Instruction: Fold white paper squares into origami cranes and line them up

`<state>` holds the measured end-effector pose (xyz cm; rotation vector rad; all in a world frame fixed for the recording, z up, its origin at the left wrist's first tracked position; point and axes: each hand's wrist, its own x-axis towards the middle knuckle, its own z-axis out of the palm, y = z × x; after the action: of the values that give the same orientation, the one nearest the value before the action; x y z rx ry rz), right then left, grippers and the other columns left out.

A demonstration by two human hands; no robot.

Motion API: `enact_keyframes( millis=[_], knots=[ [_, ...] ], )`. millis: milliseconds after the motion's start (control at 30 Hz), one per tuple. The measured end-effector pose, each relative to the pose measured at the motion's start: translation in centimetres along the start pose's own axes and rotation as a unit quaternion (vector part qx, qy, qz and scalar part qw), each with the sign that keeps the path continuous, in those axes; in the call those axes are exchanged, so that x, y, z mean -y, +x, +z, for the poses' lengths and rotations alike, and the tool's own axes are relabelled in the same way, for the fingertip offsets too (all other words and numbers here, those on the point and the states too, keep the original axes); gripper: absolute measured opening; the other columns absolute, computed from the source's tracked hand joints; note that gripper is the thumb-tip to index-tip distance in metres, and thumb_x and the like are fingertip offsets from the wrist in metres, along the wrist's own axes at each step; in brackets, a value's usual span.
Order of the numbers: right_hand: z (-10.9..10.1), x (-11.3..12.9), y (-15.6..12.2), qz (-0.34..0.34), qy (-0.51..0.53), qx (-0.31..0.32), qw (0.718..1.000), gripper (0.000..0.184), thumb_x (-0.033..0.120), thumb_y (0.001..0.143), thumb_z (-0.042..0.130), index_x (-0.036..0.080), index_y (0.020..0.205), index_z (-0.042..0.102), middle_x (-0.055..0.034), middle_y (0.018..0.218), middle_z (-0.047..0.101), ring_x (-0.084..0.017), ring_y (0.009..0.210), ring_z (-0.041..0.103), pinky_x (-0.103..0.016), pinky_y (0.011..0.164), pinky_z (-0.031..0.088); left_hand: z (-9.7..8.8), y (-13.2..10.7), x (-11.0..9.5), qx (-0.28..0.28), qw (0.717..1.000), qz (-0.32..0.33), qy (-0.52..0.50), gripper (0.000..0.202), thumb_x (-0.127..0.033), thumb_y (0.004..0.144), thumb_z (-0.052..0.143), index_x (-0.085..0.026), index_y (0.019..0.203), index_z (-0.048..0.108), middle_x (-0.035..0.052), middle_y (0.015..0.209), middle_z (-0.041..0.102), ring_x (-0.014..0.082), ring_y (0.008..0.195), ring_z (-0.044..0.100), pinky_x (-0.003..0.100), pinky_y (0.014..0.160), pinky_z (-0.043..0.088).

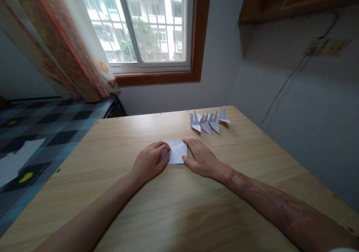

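A small folded sheet of white paper [177, 152] lies flat on the wooden table, between my two hands. My left hand [153, 158] grips its left side, with curled fingers and the thumb close together over that edge. At the opposite side, my right hand [200, 156] holds the paper by its right edge, its fingers at the far corner and its thumb at the near one. The palm sides of both hands are hidden. Beyond my right hand stand several folded white paper cranes [206, 123] in a row, apart from my fingers.
The light wooden table [157, 207] has its far edge near the wall below a barred window [159, 23]. To the left is a checkered bed cover [17, 132] with loose white paper [21, 158] on it. A cable [286, 81] hangs on the right wall.
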<state>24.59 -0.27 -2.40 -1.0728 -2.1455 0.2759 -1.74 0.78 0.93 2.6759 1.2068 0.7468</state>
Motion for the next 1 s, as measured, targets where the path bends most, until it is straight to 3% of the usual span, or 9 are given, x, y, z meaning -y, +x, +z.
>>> enact_keyframes(
  millis=[167, 400, 567, 667, 1000],
  knots=[
    [-0.2, 0.1, 0.2, 0.020, -0.020, -0.022, 0.999, 0.052, 0.029, 0.094, 0.075, 0.014, 0.141, 0.060, -0.0192, 0.134, 0.069, -0.036, 0.127, 0.063, -0.056, 0.115, 0.054, -0.1, 0.1, -0.1, 0.042, 0.997, 0.031, -0.052, 0.025, -0.037, 0.102, 0.069, -0.027, 0.125, 0.072, 0.0094, 0.136, 0.077, 0.0279, 0.119, 0.076, 0.042, 0.105, 0.060],
    [-0.2, -0.1, 0.5, 0.086, -0.025, -0.060, 0.994, 0.035, 0.024, 0.091, 0.079, 0.018, 0.123, 0.066, -0.0095, 0.109, 0.071, -0.031, 0.106, 0.063, -0.048, 0.100, 0.053, 0.2, 0.4, 1.0, 0.032, 0.998, 0.037, -0.048, 0.019, -0.038, 0.106, 0.067, -0.026, 0.120, 0.073, 0.0093, 0.129, 0.079, 0.0292, 0.118, 0.074, 0.046, 0.106, 0.059],
    [-0.5, 0.1, 0.7, 0.109, -0.033, -0.064, 0.991, 0.012, 0.018, 0.094, 0.077, 0.022, 0.101, 0.069, -0.0062, 0.102, 0.074, -0.029, 0.104, 0.063, -0.044, 0.096, 0.049, 0.3, 0.3, 1.1, 0.046, 0.996, 0.038, -0.067, 0.021, -0.035, 0.110, 0.060, -0.025, 0.124, 0.072, 0.0096, 0.133, 0.078, 0.0277, 0.121, 0.074, 0.044, 0.108, 0.058],
    [-0.7, 0.1, 0.8, 0.111, -0.032, -0.057, 0.992, 0.011, 0.017, 0.096, 0.076, 0.022, 0.091, 0.069, -0.0062, 0.100, 0.074, -0.029, 0.103, 0.063, -0.043, 0.095, 0.048, 0.2, 0.3, 0.9, 0.043, 0.996, 0.045, -0.059, 0.022, -0.033, 0.109, 0.060, -0.025, 0.126, 0.072, 0.0094, 0.134, 0.078, 0.0280, 0.122, 0.075, 0.045, 0.109, 0.057],
    [-0.6, -0.1, 0.7, 0.108, -0.007, -0.076, 0.991, 0.012, 0.017, 0.104, 0.069, 0.021, 0.093, 0.066, -0.0064, 0.097, 0.072, -0.027, 0.098, 0.061, -0.042, 0.091, 0.047, -0.1, 0.1, 0.4, 0.050, 0.996, 0.058, -0.049, 0.036, -0.048, 0.099, 0.076, -0.024, 0.125, 0.068, 0.0138, 0.150, 0.071, 0.0346, 0.134, 0.069, 0.054, 0.114, 0.055]
  ],
)
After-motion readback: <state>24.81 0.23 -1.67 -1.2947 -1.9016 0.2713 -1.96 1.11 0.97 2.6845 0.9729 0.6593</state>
